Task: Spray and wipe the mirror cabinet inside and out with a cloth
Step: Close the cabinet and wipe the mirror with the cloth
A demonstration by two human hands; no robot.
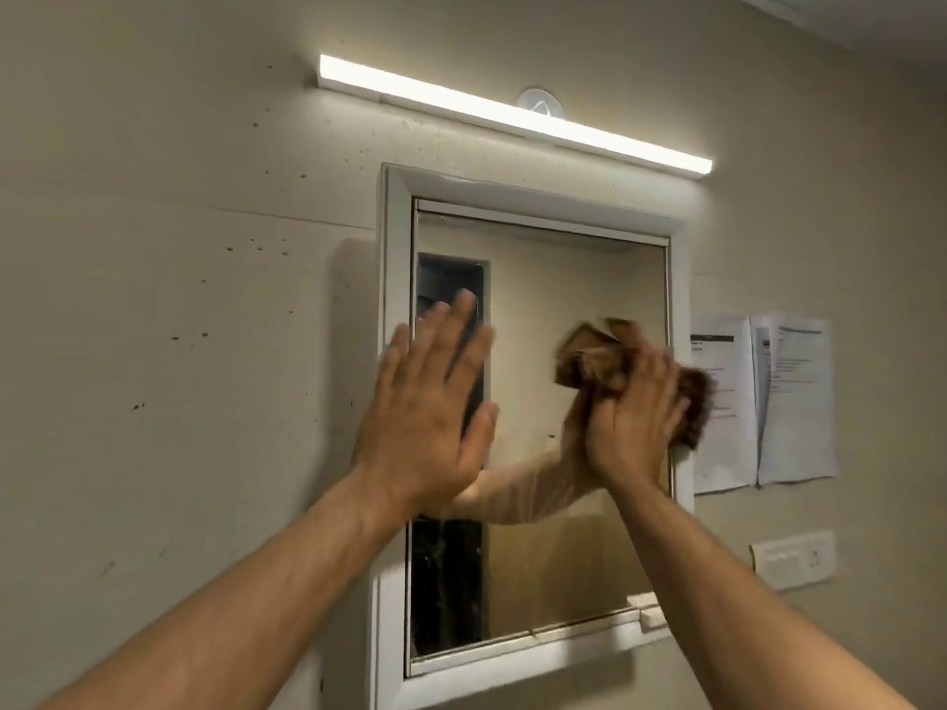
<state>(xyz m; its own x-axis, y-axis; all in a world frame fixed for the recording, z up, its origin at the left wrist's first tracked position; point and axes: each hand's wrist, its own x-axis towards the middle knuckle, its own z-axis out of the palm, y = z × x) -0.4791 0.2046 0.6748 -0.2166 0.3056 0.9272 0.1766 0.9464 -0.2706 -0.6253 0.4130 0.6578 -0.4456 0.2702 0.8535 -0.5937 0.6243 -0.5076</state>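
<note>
Mirror cabinet [528, 653], door closed: outside wipe in hand. Right hand [633, 417] grips brown cloth [594, 358] at mirror's right edge. Left hand [428, 402] flat, fingers straight, at left edge. Next: cover lower glass.

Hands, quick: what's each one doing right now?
Left hand: open, straight fingers against the mirror cabinet.
Right hand: gripping the brown cloth at the mirror.
</note>
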